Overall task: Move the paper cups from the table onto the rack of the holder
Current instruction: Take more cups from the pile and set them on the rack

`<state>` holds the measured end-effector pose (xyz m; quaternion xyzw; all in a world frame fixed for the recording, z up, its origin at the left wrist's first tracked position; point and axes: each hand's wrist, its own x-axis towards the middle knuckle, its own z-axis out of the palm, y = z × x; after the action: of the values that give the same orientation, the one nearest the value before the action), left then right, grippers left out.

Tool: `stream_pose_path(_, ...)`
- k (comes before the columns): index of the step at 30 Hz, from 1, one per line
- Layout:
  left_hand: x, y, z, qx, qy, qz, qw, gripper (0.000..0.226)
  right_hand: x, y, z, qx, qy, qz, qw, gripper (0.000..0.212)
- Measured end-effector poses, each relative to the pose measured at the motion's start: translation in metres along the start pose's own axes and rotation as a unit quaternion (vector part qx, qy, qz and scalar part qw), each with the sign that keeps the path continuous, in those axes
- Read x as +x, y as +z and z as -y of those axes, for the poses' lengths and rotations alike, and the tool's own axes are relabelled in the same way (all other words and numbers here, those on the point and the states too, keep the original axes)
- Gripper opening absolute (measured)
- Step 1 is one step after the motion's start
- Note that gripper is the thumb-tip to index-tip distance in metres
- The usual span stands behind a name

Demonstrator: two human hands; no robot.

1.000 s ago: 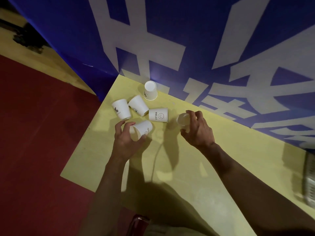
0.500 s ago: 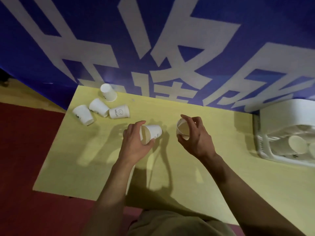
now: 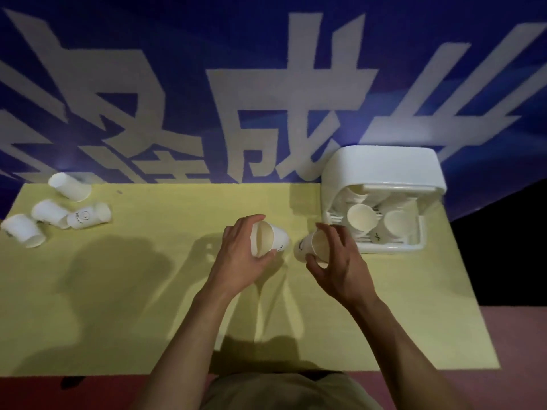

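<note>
Okay, nearest me: my left hand (image 3: 241, 255) wraps a white paper cup with a small printed mark (image 3: 273, 239), fingers over the top of the wall and thumb under, cup lying sideways with its mouth facing me. My right hand (image 3: 337, 261) pinches a second white paper cup (image 3: 310, 247) the same way, fingers curled round the rim, base pointing left toward the other cup. Both cups are off the pale yellow tabletop (image 3: 148, 291), mid-table, near each other but not touching as far as I can tell. I'd guess holding at the rim leaves the base free to go down into the rack.

Just right of my right hand sits the white plastic cup holder with a rounded hood (image 3: 384, 170). Its slatted rack (image 3: 367, 236) already carries several white cups (image 3: 362, 217), tilted with mouths toward me; exact count unclear. Right cup is closest, so it likely goes in first; free rack space looks tight, can't see how much.

Far left, four loose white paper cups (image 3: 85, 217) lie tipped on their sides in a cluster at the table's back corner, some touching. Not yet moved.

Behind everything, a blue banner with large white characters (image 3: 266, 99).
</note>
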<state>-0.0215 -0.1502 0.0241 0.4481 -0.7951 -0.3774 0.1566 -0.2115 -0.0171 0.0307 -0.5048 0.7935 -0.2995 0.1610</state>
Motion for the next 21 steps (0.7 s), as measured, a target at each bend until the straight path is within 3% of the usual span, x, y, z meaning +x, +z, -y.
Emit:
stream_pose_path(10,0.043,0.124,-0.149,0.007,0.113,-0.002,0.994,0.072,-0.020,-0.123,-0.145,0.022,0.029,-0.051,0.998,0.069)
stream_pose_path(21,0.073,0.208,-0.198,0.125,0.182,0.036,0.975,0.070,-0.012,-0.163,-0.216,0.039,0.087,-0.076,0.992,0.065)
